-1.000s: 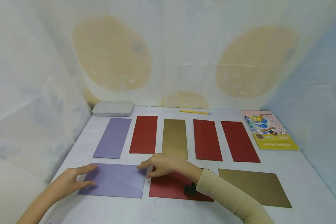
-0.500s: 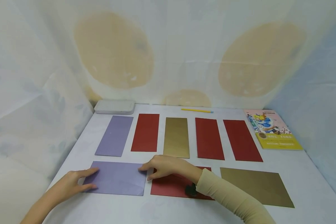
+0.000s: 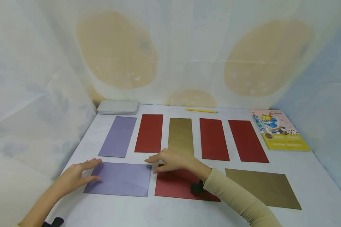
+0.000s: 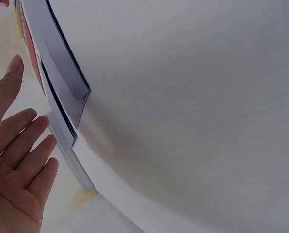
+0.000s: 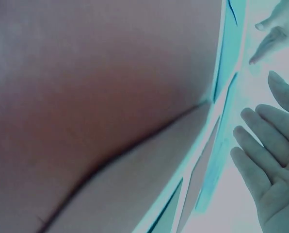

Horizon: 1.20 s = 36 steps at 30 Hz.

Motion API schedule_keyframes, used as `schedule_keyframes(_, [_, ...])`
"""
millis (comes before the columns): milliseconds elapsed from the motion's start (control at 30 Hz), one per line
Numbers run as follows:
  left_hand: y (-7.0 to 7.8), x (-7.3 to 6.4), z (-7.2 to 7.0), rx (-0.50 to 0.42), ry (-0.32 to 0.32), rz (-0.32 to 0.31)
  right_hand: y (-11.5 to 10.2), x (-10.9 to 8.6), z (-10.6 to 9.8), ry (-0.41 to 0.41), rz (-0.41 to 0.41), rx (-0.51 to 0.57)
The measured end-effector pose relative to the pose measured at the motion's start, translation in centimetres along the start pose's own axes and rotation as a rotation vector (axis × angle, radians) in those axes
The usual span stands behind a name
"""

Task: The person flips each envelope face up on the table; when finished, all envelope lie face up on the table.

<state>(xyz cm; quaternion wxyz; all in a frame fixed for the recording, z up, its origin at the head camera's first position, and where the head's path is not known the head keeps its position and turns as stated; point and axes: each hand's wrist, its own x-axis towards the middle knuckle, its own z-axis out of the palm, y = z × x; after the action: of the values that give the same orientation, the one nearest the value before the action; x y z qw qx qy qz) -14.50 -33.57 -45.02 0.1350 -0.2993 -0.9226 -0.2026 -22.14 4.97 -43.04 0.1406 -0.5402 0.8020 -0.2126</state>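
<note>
A purple rectangular sheet lies flat on the table's near left. My left hand hovers at its left end with thumb and fingers spread; in the left wrist view the left hand shows loosely bent fingers holding nothing. Above the gap between the purple sheet and the red sheet is my right hand, its fingers extended toward the purple sheet's upper right corner. In the right wrist view the right hand holds nothing. The right forearm hides part of the red sheet.
A gold sheet lies at the near right. Behind stands a row: purple, red, gold and two more red sheets. Farther back are a grey case, a yellow pencil and a book.
Both hands have lifted slightly away from the purple sheet, where their fingers rested at its ends before. The whole scene has shifted a little in the head view.
</note>
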Motion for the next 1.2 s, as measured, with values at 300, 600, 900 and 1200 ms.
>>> schedule_keyframes(300, [-2.0,2.0,0.1,0.036,-0.006,0.028,1.4,0.7,-1.0,0.122,0.079,0.025])
schedule_keyframes(600, [-3.6,4.2,0.2,0.044,-0.125,-0.009,1.9,3.7,-2.1,0.129,0.163,0.015])
schedule_keyframes(900, [-5.8,6.4,0.5,0.092,-0.257,-0.038,2.0,8.0,-2.2,0.076,0.178,-0.038])
schedule_keyframes(1200, [-6.4,7.7,0.5,0.126,-0.33,-0.021,1.9,11.0,-1.4,0.038,0.252,-0.043])
